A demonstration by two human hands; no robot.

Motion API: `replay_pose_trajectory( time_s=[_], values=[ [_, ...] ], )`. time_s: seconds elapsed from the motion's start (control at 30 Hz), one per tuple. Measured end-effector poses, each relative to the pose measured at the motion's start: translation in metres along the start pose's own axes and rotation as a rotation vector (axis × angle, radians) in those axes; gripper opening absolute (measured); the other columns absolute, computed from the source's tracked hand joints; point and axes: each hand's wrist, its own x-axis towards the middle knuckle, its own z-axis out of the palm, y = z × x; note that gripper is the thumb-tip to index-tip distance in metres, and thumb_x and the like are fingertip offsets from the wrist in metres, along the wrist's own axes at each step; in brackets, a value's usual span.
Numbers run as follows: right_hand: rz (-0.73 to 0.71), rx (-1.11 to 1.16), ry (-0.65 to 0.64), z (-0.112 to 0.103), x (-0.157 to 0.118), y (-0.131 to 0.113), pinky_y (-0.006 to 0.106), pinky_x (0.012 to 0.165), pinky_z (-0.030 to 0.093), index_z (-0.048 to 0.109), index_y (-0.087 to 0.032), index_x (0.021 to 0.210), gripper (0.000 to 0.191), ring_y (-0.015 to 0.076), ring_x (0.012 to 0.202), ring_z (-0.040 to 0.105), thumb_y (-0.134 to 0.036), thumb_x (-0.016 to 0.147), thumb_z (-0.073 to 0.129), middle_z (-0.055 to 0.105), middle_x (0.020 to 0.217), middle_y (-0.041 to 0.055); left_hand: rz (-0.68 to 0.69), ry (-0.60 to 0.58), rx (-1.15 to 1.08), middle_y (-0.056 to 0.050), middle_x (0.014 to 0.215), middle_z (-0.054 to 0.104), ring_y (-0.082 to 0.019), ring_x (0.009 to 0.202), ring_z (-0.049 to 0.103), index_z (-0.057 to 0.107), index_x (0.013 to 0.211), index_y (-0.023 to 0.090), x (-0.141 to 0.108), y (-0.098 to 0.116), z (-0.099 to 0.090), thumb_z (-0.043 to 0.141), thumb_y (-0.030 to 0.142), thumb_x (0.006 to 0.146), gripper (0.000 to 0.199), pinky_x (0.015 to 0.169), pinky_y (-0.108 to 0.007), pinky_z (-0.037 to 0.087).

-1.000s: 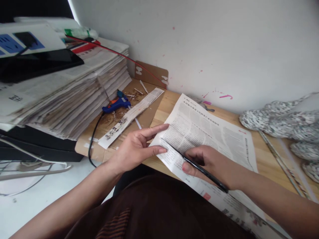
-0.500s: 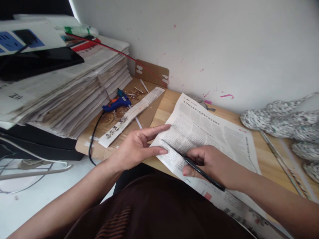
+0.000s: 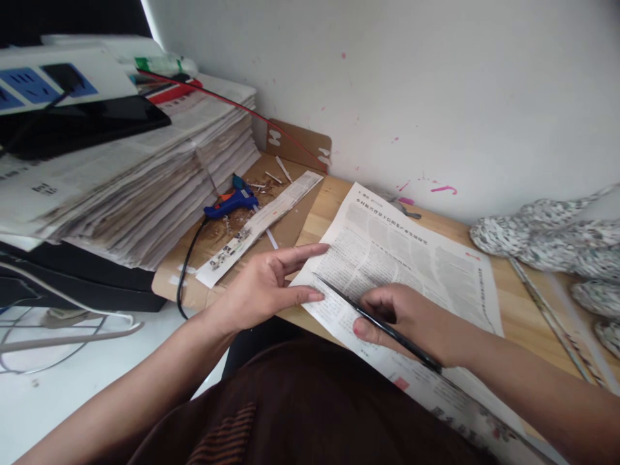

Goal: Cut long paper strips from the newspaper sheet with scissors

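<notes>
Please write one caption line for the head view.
Left hand presses newspaper sheet; right hand holds thin black rod across it.

1. Newspaper sheet (image 3: 411, 258): thin matt paper, printed.
2. Rod (image 3: 378, 323): slim, black, glossy.
3. Counter (image 3: 523, 310): pale wood, smooth, visible grain.
4. Glue gun (image 3: 231, 201): blue plastic.
5. Cardboard (image 3: 285, 223): brown, matt.

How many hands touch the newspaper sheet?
2. The left hand presses its fingertips on the near-left corner of the newspaper sheet; the right hand rests on its near edge, holding a thin black rod.
</notes>
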Motion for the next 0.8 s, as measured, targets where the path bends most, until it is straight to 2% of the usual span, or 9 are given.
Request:
replay_pose_trajectory(
  time_s=[0.13,0.27,0.37,0.53,0.8],
  values=[
    [-0.022,-0.026,-0.005,0.001,0.0,-0.001,0.025,0.05,0.025,0.044,-0.02,0.068,0.053,0.0103,0.059,0.034,-0.062,0.083,0.071,0.038,0.063,-0.0056,-0.007,-0.019,0.008,-0.008,0.137,0.068,-0.027,0.127,0.063,0.063,0.136,0.024,0.001,0.001,0.002,0.086,0.021,0.075,0.064,0.104,-0.04,0.055],
    [-0.052,-0.014,-0.006,0.004,0.003,-0.004,0.026,0.05,0.025,0.043,-0.02,0.068,0.052,0.0102,0.059,0.033,-0.061,0.085,0.07,0.037,0.063,-0.0056,-0.001,-0.033,0.035,-0.008,0.144,0.063,-0.026,0.135,0.057,0.063,0.136,0.024,0.001,0.001,0.004,0.087,0.021,0.075,0.065,0.117,-0.043,0.044],
    [-0.052,0.002,-0.017,0.005,0.006,-0.006,0.026,0.051,0.025,0.042,-0.02,0.068,0.051,0.0101,0.058,0.032,-0.06,0.087,0.069,0.036,0.063,-0.0059,0.007,-0.033,0.032,-0.007,0.144,0.063,-0.026,0.136,0.056,0.064,0.135,0.023,0.0,0.0,0.004,0.087,0.021,0.075,0.065,0.12,-0.043,0.04],
    [-0.058,0.028,-0.031,0.006,0.008,-0.005,0.026,0.051,0.025,0.041,-0.021,0.067,0.051,0.01,0.058,0.032,-0.058,0.087,0.07,0.035,0.063,-0.0063,0.008,-0.037,0.02,-0.007,0.144,0.063,-0.026,0.137,0.055,0.064,0.135,0.023,0.0,-0.002,0.002,0.088,0.021,0.074,0.066,0.122,-0.044,0.037],
    [-0.059,0.052,0.034,0.009,0.02,-0.001,0.025,0.05,0.026,0.044,-0.02,0.063,0.051,0.0094,0.055,0.035,-0.056,0.08,0.076,0.038,0.059,-0.0071,-0.032,-0.018,0.037,-0.009,0.146,0.061,-0.03,0.138,0.053,0.062,0.138,0.022,0.003,-0.006,-0.002,0.087,0.021,0.073,0.07,0.118,-0.048,0.041]
  ],
)
